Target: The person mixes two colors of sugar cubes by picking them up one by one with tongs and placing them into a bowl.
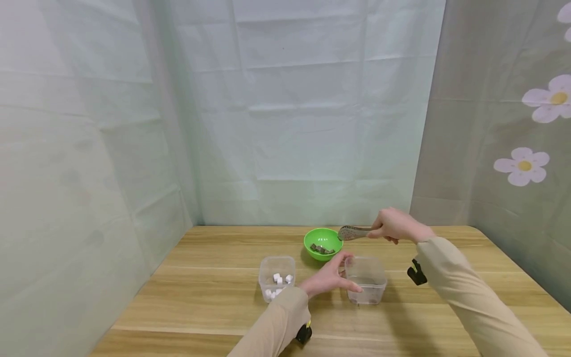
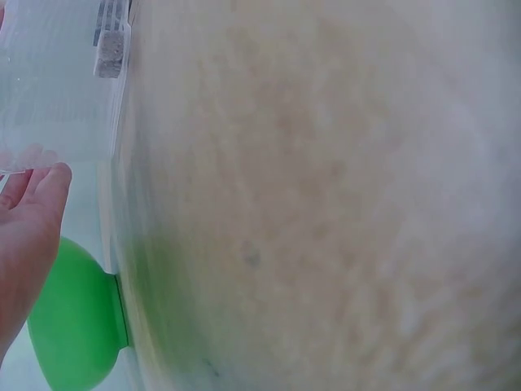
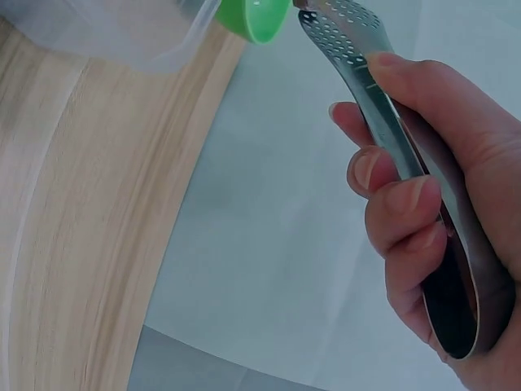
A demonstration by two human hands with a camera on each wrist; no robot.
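My right hand (image 1: 394, 225) grips metal tongs (image 3: 378, 110) with perforated tips. A small brown piece (image 3: 302, 4) shows at the tips, by the right rim of a green bowl (image 1: 322, 237). Inside that bowl lie several dark brown cubes (image 1: 322, 249). My left hand (image 1: 329, 277) holds a clear plastic container (image 1: 367, 275) by its left side, thumb at the near side and fingers toward the back. Through the container wall, the left wrist view shows a grey-brown cube (image 2: 110, 55) near the bottom.
Left of my left hand stands a second clear container (image 1: 276, 265) with several white cubes (image 1: 278, 279) in it. Everything stands on a wooden table (image 1: 200, 287). Pale curtains (image 1: 303, 124) hang behind the table and along its sides.
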